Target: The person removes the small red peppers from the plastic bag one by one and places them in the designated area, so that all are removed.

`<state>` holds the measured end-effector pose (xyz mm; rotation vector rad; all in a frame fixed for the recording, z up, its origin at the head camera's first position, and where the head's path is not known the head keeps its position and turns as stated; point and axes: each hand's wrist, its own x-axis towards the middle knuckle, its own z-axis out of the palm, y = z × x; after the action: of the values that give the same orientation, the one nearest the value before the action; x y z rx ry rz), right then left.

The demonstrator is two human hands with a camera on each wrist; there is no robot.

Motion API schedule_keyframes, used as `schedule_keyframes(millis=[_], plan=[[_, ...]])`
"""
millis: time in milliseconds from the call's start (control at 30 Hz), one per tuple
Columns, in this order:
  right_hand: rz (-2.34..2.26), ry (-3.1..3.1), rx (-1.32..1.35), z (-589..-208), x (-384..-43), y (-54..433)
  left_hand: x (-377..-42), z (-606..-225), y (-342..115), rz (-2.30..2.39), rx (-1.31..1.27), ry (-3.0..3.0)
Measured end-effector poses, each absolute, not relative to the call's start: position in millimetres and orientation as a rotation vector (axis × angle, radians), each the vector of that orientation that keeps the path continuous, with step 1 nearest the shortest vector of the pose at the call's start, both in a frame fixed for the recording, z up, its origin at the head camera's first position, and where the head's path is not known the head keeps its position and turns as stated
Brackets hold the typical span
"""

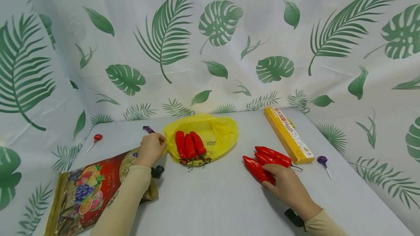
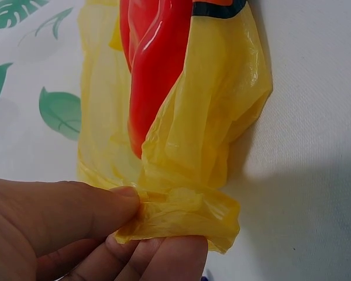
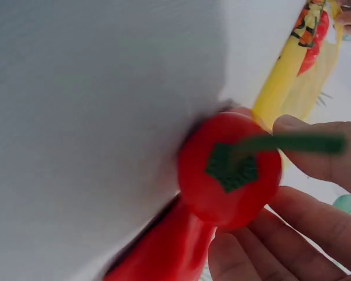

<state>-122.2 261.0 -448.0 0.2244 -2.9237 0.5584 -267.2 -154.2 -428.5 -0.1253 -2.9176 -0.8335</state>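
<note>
My left hand (image 1: 152, 150) pinches the left edge of a yellow plastic bag (image 1: 226, 130); in the left wrist view the thumb (image 2: 99, 206) and fingers fold the thin film between them. Inside the open bag lie three red peppers (image 1: 189, 146), stems toward me. On the right, my right hand (image 1: 290, 185) holds a red pepper (image 1: 253, 166) near its stem end, thumb on one side and fingers on the other in the right wrist view. Two more red peppers (image 1: 273, 154) lie just beyond it, touching or nearly touching.
A fruit candy bag (image 1: 88, 192) lies under my left forearm. An orange pasta box (image 1: 287, 134) stands behind the loose peppers. Lollipops lie about: a red one (image 1: 97, 137) at left, a purple one (image 1: 322, 160) at right. Leaf-printed cloth (image 1: 229, 94) walls the white table (image 1: 210, 199).
</note>
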Motion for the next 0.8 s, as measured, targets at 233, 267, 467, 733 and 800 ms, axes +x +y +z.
schedule_keyframes(millis=[233, 267, 467, 733, 800], plan=[[0.628, -2.890, 0.227, -442, -127, 238, -268, -429, -156, -0.830, -0.142, -2.892], [0.639, -2.880, 0.234, -441, -130, 234, -268, -429, -156, -0.831, -0.143, -2.891], [0.773, -2.827, 0.286, -441, -152, 199, -267, -428, -157, -0.841, -0.131, -2.896], [1.141, -2.793, 0.315, -451, -200, 144, -266, -428, -157, -0.845, -0.113, -2.908], [1.206, -2.782, 0.327, -454, -211, 131, -265, -429, -156, -0.845, -0.110, -2.906]])
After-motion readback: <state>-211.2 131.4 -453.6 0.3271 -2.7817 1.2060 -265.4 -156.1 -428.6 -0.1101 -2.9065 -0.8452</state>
